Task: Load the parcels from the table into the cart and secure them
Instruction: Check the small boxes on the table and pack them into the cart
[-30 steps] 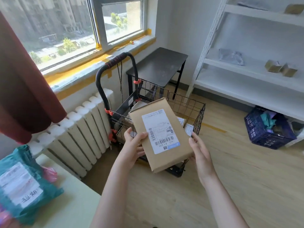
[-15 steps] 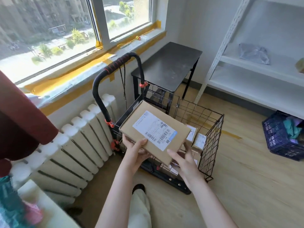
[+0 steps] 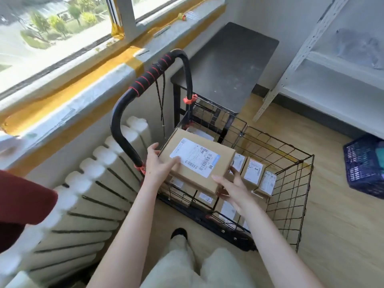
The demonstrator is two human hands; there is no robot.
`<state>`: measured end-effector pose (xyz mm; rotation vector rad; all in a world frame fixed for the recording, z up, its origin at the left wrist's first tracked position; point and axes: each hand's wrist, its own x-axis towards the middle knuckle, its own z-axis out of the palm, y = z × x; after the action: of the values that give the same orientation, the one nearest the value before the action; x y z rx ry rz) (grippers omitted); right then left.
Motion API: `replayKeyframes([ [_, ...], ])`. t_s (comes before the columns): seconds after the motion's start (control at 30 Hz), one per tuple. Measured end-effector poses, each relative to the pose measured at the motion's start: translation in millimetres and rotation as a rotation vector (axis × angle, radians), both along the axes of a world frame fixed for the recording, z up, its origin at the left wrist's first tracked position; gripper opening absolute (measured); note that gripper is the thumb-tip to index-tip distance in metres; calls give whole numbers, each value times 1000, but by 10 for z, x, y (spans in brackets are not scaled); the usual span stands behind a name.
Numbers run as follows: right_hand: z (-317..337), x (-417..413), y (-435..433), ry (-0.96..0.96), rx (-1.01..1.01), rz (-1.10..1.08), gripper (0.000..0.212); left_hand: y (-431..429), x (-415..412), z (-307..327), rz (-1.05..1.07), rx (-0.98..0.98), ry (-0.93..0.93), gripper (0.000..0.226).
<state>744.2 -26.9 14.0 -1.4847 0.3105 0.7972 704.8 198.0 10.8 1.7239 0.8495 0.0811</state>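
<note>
While the left hand and right hand are gripping the flat cardboard parcel by opposite edges over the handle-side corner of the cart, it's looking stiff and fairly light, so edge grips seem fine.

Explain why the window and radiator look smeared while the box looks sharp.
Head view: probably motion blur from the moving camera, smearing the window, radiator and basket; the box, near centre, is sharper, though its label is still unreadable; daylight bleaches the radiator tops.
</note>
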Motion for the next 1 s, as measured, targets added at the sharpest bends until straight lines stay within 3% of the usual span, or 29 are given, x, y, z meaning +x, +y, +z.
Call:
replayKeyframes([
  [0.07,-124,113,47,66,-8,20,66,83,90,-95,-79,106,76,72],
  [0.3,-895,446,229,352,2,-16,49,312,429,-680,-328,349,386,59],
  [0.57,-1910,607,420,529,-78,-33,67,420,848,-1506,-569,471,633,44],
  [0.73,-2408,651,572,612,-89,43,68,470,974,-1895,-658,412,824,51],
  [0.87,-2607,733,724,700,-37,140,33,542,1104,-2077,-668,403,925,64],
  [1.0,-2822,750,809,737,8,170,23,604,1245,-2252,-714,400,1048,82],
])
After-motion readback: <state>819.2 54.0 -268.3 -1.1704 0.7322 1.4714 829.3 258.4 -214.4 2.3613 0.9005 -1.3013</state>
